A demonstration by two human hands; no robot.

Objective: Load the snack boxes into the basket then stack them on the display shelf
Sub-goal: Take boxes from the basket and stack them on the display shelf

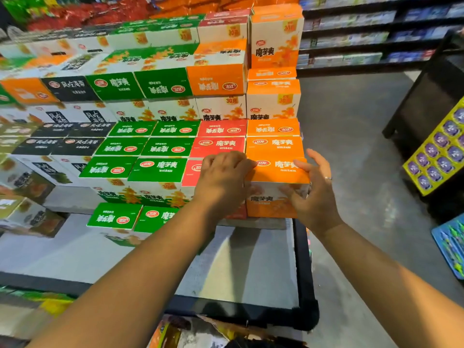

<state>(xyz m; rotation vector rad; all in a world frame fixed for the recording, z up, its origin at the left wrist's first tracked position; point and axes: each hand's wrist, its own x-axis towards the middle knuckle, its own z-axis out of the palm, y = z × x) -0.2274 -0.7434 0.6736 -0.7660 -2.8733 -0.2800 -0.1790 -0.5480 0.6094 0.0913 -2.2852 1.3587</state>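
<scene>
Both hands are closing on one orange snack box (276, 187) at the front right corner of the stepped display shelf (251, 259). The left hand (221, 182) is lying flat over the box's left top edge, fingers spread across the seam with the red box (193, 173) beside it — likely pressing the two flush so the row reads as one line. The right hand (313, 194) is cupping the front right corner, thumb on the front face and fingers curling round the side; its grip is wide, bracing the box rather than pinching it. The left grip is wide too, palm down, holding nothing.

The orange box is sitting level with the red and green boxes (155, 169) in its row, under taller tiers rising behind. Colours are running in columns, so this box belongs at the right end.

Open room lies to the right — bare floor (351, 146) beyond the shelf's dark rim, where the box could slip off if nudged outward. In front, the grey lower step is mostly bare, save two green boxes (133, 217). No basket is clearly visible.
</scene>
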